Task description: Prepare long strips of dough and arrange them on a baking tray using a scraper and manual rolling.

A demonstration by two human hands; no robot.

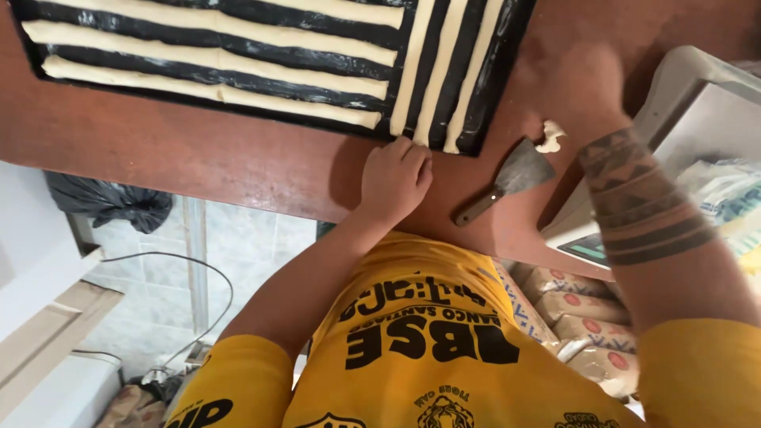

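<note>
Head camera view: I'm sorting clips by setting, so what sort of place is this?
Probably a bakery work area: a black tray of long dough strips, a scraper on the wooden table, stacked sacks below.

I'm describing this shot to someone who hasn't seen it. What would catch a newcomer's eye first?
First the black baking tray at the top of the reddish-brown table, lined with long pale dough strips. Next the left hand, curled at the tray's near edge. To its right lies a metal scraper beside a small dough scrap, just below the blurred right hand.

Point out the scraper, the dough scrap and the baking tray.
scraper [519, 170], head view, on the metal blade
dough scrap [550, 136], head view, middle of the lump
baking tray [238, 116], head view, near rim
</note>
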